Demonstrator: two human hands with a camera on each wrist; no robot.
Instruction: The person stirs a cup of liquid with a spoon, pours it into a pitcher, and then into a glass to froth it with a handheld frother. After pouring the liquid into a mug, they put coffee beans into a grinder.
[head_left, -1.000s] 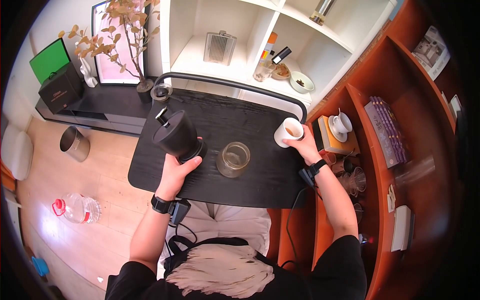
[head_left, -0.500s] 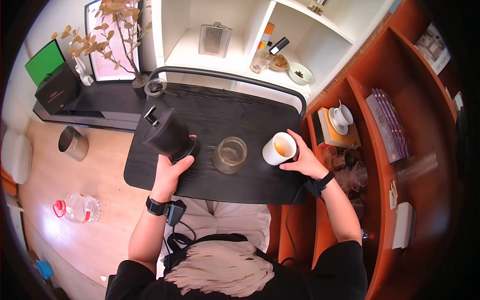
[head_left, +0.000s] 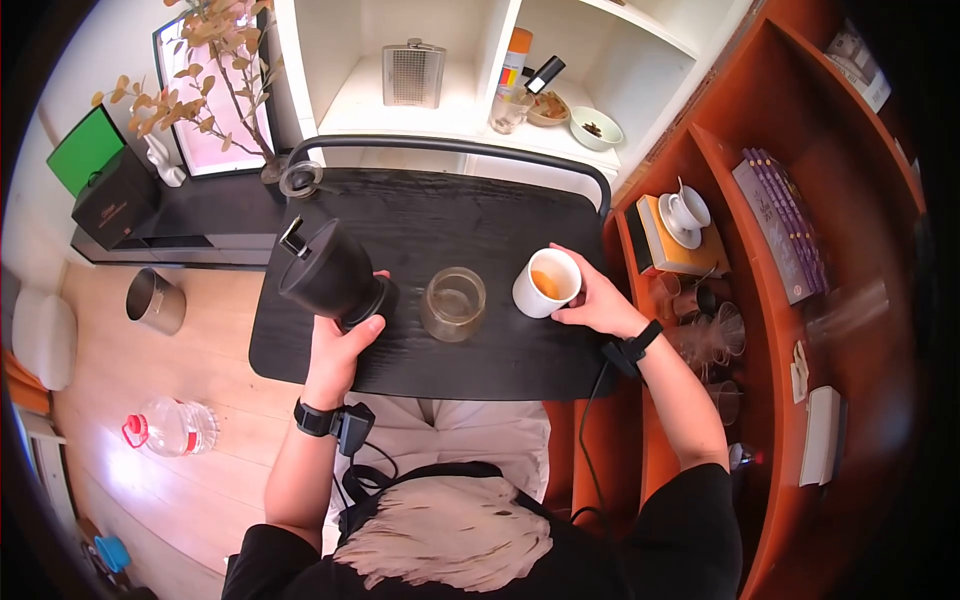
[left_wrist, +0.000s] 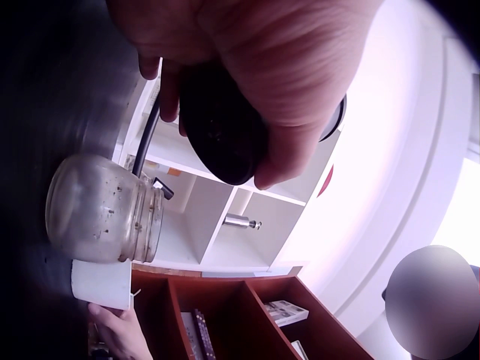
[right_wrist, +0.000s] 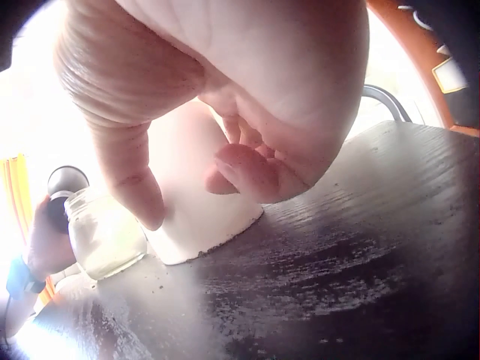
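Note:
My left hand (head_left: 338, 350) grips the narrow lower part of a black grinder (head_left: 330, 270), which leans to the left with its crank uppermost. A clear glass jar (head_left: 453, 304) stands open on the black table (head_left: 420, 215) between my hands; the left wrist view shows specks on the jar (left_wrist: 101, 208). On the right, my right hand (head_left: 605, 303) has its thumb and fingers round a white cup (head_left: 530, 300) with orange-brown liquid inside. In the right wrist view the cup (right_wrist: 199, 214) is at the tabletop, beside the jar (right_wrist: 109, 236).
A round glass-like lid (head_left: 301, 179) lies at the table's back left corner. A black rail (head_left: 450, 145) runs along the back edge, with white shelves (head_left: 350, 118) behind. Brown shelves (head_left: 715, 150) with books and glassware stand at the right. A cable hangs from my right wrist.
My right hand has brought the white cup left, closer to the jar. My left hand still holds the grinder, with little movement. The head view has shifted slightly.

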